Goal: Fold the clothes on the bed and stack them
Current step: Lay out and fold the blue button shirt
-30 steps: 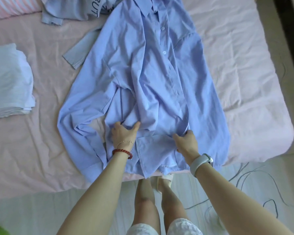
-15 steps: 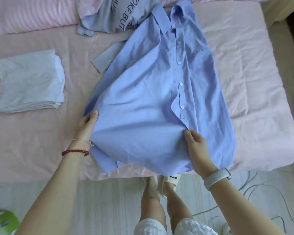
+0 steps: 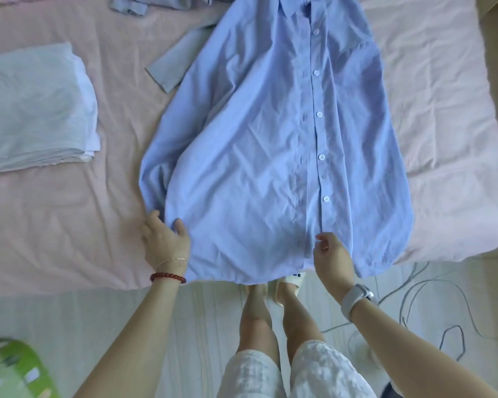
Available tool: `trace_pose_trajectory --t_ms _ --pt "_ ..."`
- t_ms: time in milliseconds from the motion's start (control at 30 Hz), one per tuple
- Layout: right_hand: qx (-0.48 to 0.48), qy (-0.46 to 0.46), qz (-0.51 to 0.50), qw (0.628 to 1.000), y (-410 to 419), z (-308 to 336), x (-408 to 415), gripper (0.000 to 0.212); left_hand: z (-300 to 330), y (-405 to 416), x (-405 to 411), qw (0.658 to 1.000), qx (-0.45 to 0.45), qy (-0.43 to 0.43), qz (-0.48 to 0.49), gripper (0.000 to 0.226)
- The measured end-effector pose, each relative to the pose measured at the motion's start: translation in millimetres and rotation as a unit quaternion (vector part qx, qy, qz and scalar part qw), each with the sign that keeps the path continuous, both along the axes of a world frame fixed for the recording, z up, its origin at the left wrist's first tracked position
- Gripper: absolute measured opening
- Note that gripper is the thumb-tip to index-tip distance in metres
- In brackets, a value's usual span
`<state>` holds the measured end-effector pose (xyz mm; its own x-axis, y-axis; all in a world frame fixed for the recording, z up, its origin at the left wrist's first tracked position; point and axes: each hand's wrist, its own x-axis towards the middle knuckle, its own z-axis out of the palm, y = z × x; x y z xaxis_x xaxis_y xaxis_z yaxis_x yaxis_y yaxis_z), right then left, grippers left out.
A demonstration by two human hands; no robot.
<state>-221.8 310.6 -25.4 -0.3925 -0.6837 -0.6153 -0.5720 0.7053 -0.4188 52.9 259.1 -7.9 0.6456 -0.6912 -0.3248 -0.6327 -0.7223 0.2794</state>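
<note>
A light blue button-up shirt [image 3: 270,145] lies spread front-up on the pink bed [image 3: 55,225], collar at the far side, hem hanging over the near edge. My left hand [image 3: 165,242] holds the shirt's lower left edge, thumb on top of the fabric. At the bottom of the button placket, my right hand [image 3: 331,254] pinches the cloth with curled fingers. One sleeve cuff [image 3: 170,68] sticks out from under the shirt's left side. A folded pale stack [image 3: 32,110] rests at the left of the bed.
An unfolded grey-blue garment [image 3: 161,4] lies at the bed's far side. Dark cables [image 3: 431,300] trail over the floor at the right. A green object [image 3: 15,369] shows at the lower left corner. My legs stand against the bed's near edge.
The bunched shirt has been opened out and laid flat. My left hand swept left with the front panel, then came down to the hem; my right hand stayed at the placket's bottom.
</note>
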Motion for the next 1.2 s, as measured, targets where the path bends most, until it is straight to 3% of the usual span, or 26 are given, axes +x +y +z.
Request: trace_pose_trajectory --t_ms 67,167,233,300,400,567,633,667,733,767,833,933,1067,1133,1200 --pt "-0.072 0.053 -0.013 0.996 -9 4 -6 0.027 4 1 -18 0.987 -0.047 -0.063 -0.139 0.052" --pt "-0.068 0.102 -0.026 0.992 -26 3 -13 0.044 2 6 -58 0.912 -0.090 -0.066 -0.396 0.062" --pt "-0.003 0.117 -0.007 0.993 -36 -1 -13 0.051 -5 10 -85 0.865 -0.012 -0.006 -0.502 0.069" --pt "0.041 0.148 0.029 0.988 -43 -7 -11 0.043 -21 12 -100 0.830 0.124 0.043 -0.542 0.072" --pt "0.030 0.155 0.005 0.987 -51 -11 -15 0.022 -42 9 -104 0.813 0.233 0.067 -0.530 0.068" --pt "-0.111 0.144 -0.070 0.981 -47 20 -22 0.015 -36 -8 -101 0.858 0.147 0.176 -0.459 0.042" --pt "-0.176 0.099 -0.025 0.979 -38 38 -14 0.009 -28 -21 -103 0.890 0.113 0.307 -0.316 0.023" --pt "-0.177 0.036 0.040 0.983 -34 44 -8 0.008 -22 -29 -104 0.885 0.120 0.395 -0.213 0.018" --pt "-0.118 -0.111 0.177 0.971 -27 49 2 0.012 -15 -41 -109 0.835 0.158 0.525 -0.049 0.024" --pt "-0.094 -0.152 0.199 0.963 -24 47 4 0.015 -15 -44 -112 0.823 0.170 0.542 -0.017 0.029" --pt "-0.099 -0.143 0.107 0.979 -18 39 -1 0.020 -16 -48 -123 0.844 0.179 0.503 -0.058 0.032" --pt "-0.131 0.005 -0.083 0.988 -13 30 -24 0.025 -23 -41 -137 0.905 0.131 0.392 -0.104 0.031" --pt "-0.129 0.147 -0.110 0.975 -15 15 -71 0.052 -28 -30 -141 0.937 0.062 0.342 -0.016 0.030" --pt "-0.069 0.147 -0.131 0.978 -21 7 -89 0.066 -31 -23 -134 0.956 0.049 0.288 0.002 0.031" --pt "-0.007 0.122 -0.156 0.980 -28 -2 -104 0.062 -32 -20 -125 0.976 0.054 0.212 0.009 0.028"
